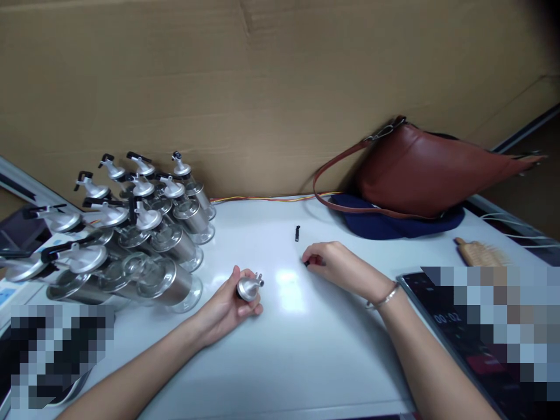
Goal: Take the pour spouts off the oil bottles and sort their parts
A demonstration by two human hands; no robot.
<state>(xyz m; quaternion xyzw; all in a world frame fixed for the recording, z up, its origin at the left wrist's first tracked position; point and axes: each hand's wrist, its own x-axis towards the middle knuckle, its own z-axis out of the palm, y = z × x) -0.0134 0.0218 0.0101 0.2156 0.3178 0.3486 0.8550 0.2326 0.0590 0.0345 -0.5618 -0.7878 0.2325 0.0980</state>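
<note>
1. Cardboard wall (262, 105) behind white tabletop (271, 361).
2. Glass bottles (175, 245), left.
3. Left hand (221, 309), near centre: fingers curled around silver pourer spout (248, 289).
4. Right hand (335, 262): fingertips pinched on small black part (307, 263).
5. Black lever (297, 233), lying just beyond right hand.

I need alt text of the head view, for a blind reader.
A person's left hand holds a silver pourer top at a white table, while the right hand pinches a black piece. Glass bottles, many with such tops, crowd the left; a reddish-brown handbag sits at right.
</note>
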